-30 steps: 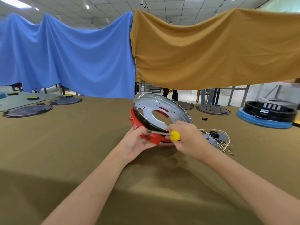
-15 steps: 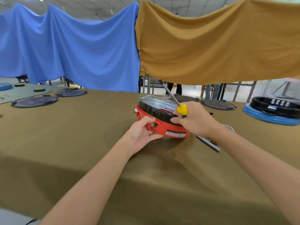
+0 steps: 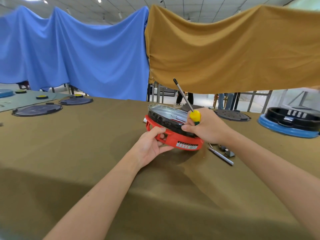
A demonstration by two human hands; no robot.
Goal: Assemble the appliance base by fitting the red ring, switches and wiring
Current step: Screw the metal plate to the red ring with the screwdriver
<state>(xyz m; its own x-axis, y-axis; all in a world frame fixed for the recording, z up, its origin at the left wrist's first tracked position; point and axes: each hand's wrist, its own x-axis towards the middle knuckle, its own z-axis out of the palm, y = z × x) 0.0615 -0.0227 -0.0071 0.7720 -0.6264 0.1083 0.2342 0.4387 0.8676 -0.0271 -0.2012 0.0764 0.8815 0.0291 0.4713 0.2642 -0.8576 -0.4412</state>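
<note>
The red ring [image 3: 174, 138] lies nearly flat on the olive table cloth, with a black-rimmed metal pan [image 3: 166, 115] seated in it. My left hand [image 3: 150, 146] grips the ring's near left edge, thumb on top. My right hand [image 3: 206, 127] holds a yellow-handled screwdriver [image 3: 188, 106], its shaft pointing up and away to the left, while the fingers rest against the pan's near rim. A white label shows on the ring's front.
A thin metal tool [image 3: 221, 155] and small grey parts [image 3: 226, 151] lie right of the ring. Black discs [image 3: 37, 110] sit at far left, another black disc [image 3: 232, 115] and a black base on a blue ring [image 3: 290, 122] at far right. Blue and ochre cloths hang behind.
The ring and pan, held tilted upright a second ago, have been lowered almost flat. The screwdriver swung from lying across the rim to pointing upward. The view moved closer.
</note>
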